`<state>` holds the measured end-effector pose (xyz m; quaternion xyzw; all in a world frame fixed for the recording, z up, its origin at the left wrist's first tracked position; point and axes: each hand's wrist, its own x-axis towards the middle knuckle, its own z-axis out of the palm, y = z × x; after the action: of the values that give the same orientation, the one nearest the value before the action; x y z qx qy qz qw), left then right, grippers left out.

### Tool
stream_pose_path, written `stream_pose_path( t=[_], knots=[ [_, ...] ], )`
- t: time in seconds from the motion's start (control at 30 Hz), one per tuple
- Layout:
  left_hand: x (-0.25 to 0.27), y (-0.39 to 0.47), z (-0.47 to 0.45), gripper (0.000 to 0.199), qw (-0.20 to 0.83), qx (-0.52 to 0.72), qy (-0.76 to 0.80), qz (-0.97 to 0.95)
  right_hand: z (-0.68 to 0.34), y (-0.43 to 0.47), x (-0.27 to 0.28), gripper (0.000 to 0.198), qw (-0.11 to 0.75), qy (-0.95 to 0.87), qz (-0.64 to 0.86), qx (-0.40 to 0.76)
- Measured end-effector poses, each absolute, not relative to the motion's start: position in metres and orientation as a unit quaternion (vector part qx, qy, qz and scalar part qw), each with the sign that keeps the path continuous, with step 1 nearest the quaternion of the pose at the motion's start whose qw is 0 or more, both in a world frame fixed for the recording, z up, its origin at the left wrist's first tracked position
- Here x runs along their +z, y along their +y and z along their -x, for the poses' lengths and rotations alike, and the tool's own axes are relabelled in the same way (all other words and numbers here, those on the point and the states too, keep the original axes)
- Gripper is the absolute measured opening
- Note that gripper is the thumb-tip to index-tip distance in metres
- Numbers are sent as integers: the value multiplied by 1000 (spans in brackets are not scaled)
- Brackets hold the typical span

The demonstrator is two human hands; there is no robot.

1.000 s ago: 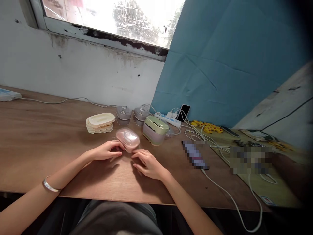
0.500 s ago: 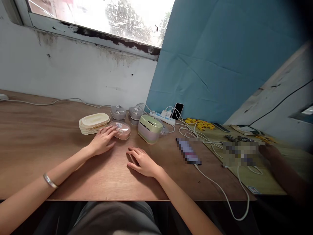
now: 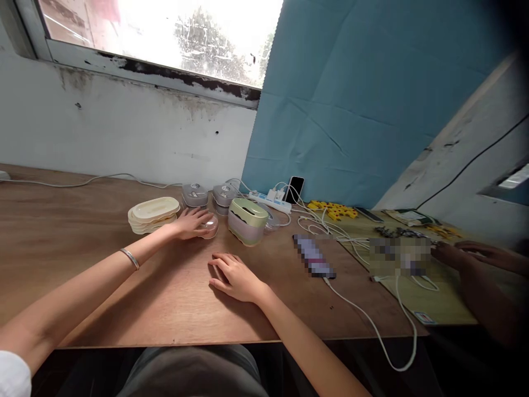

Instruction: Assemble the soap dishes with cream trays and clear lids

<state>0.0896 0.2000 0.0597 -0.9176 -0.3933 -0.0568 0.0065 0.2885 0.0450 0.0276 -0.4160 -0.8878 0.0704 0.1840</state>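
Note:
My left hand lies over the pink lidded box, its fingers spread across the lid and the thumb along the near side; much of the box is hidden beneath it. Just left of this hand is a stack of cream oval lids or trays. My right hand rests on the tabletop, loosely bent with fingers apart and nothing in it. Beyond it stands a box with a green lid and a pale purple body. Behind the pink box are grey lidded boxes.
A white power strip and an upright phone stand by the blue cloth. White cables run rightward past another phone. Yellow spotted items lie farther back. Another person's hands are at the right.
My left hand has moved right and forward, farther over the pink box, covering more of it. My right hand stays in place on the table. The view has shifted slightly.

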Motion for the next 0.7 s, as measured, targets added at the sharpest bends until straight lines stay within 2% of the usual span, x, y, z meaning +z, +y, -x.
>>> stream_pose_path(
  t=[0.23, 0.33, 0.43, 0.57, 0.7],
  knots=[
    [49, 208, -97, 52, 52, -81, -399, 912, -288, 46, 27, 33, 244, -877, 413, 24],
    [48, 211, -103, 52, 71, -93, -408, 905, -292, 48, 31, 25, 317, -844, 433, -17],
    [46, 207, -107, 60, 106, -125, -405, 899, -311, 56, 37, 20, 427, -759, 487, -69],
    [51, 198, -108, 70, 148, -173, -388, 893, -359, 85, 41, 27, 550, -583, 587, -116],
    [70, 193, -117, 65, 160, -186, -359, 900, -407, 121, 31, 39, 572, -491, 651, -86]
  ],
)
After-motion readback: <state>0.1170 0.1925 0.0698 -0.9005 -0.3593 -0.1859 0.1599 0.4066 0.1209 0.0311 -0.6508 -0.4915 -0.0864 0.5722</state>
